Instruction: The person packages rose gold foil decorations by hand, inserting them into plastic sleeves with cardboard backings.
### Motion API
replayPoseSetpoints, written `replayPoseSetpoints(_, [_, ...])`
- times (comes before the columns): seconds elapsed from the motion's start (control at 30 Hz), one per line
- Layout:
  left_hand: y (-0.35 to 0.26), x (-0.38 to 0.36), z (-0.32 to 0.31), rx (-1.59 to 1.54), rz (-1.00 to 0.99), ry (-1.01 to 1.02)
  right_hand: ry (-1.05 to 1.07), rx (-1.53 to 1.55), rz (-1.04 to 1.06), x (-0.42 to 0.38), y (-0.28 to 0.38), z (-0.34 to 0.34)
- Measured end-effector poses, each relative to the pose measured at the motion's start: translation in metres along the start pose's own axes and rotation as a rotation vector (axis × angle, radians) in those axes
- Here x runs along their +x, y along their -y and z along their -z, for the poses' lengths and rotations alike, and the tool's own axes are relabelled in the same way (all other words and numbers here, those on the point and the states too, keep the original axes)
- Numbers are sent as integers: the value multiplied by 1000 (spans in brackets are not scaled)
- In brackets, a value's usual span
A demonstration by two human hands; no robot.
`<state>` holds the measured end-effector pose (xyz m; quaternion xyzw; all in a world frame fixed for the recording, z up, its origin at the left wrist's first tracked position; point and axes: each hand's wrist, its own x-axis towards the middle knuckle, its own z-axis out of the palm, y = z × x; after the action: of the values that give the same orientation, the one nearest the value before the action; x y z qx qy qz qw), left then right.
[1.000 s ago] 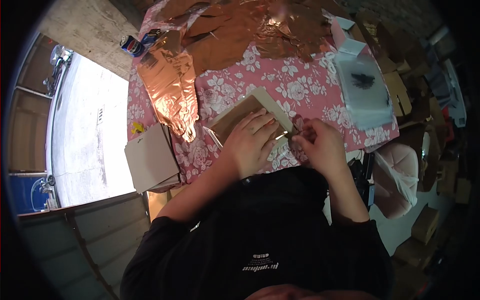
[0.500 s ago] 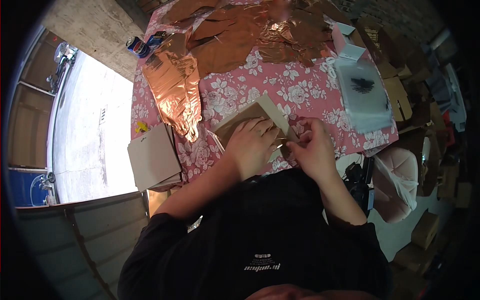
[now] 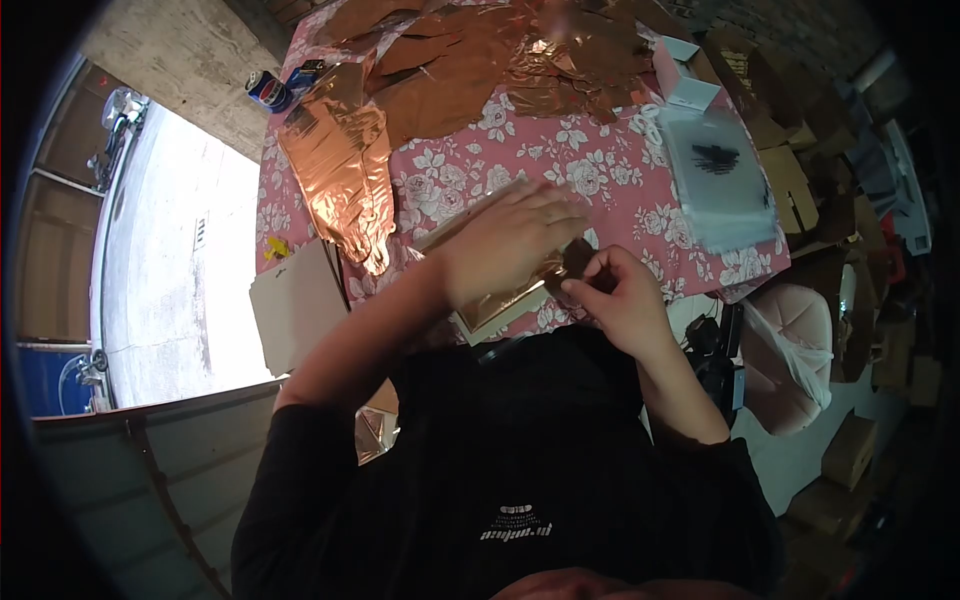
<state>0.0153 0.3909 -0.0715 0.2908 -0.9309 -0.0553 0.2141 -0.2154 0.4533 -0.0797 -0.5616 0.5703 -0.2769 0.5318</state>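
Note:
A pale board point(image 3: 487, 330) lies at the table's near edge, with a sheet of shiny copper-coloured foil point(image 3: 507, 300) over part of it. Across its upper part my left hand point(image 3: 515, 243) rests with fingers stretched out flat, slightly blurred, hiding much of the board. At the board's right side my right hand point(image 3: 622, 295) pinches the foil's dark edge between thumb and fingers. A long crinkled piece of copper foil point(image 3: 345, 165) lies farther left, and larger torn foil sheets point(image 3: 440, 90) cover the table's far side.
A stack of pale boards point(image 3: 297, 310) sits at the table's left corner, near a yellow scrap point(image 3: 277, 248). A blue can point(image 3: 266, 90) stands at the far left. On the right are clear plastic sheets point(image 3: 720, 190) and a white box point(image 3: 688, 75); a cushioned chair point(image 3: 790, 350) stands beside the table.
My left hand has flattened and shifted a little up and right over the board. My right hand keeps its pinch and has moved slightly down, with more foil showing beside it.

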Motion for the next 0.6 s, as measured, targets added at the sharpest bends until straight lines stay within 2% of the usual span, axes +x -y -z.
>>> replayPoseSetpoints(0.03, [4, 4, 1, -35, -39, 100, -5, 2, -3, -5, -5, -1])
replayPoseSetpoints(0.07, [7, 8, 2, -38, -46, 101, -32, 49, 46, -8, -12, -3])
replayPoseSetpoints(0.13, [13, 17, 3, -75, -41, 305, -70, 101, 95, -17, -18, -1])
replayPoseSetpoints(0.2, [20, 23, 3, -79, -80, 296, -108, 45, 176, -25, -19, 1])
replayPoseSetpoints(0.33, [39, 29, 2, -104, -134, 293, -100, 79, 185, -30, -27, 3])
replayPoseSetpoints(0.4, [42, 32, 5, -101, -60, 370, -98, 58, 196, -31, -28, 2])
replayPoseSetpoints(0.6, [46, 30, -2, -30, -40, 333, -69, 27, 188, -38, -18, -5])
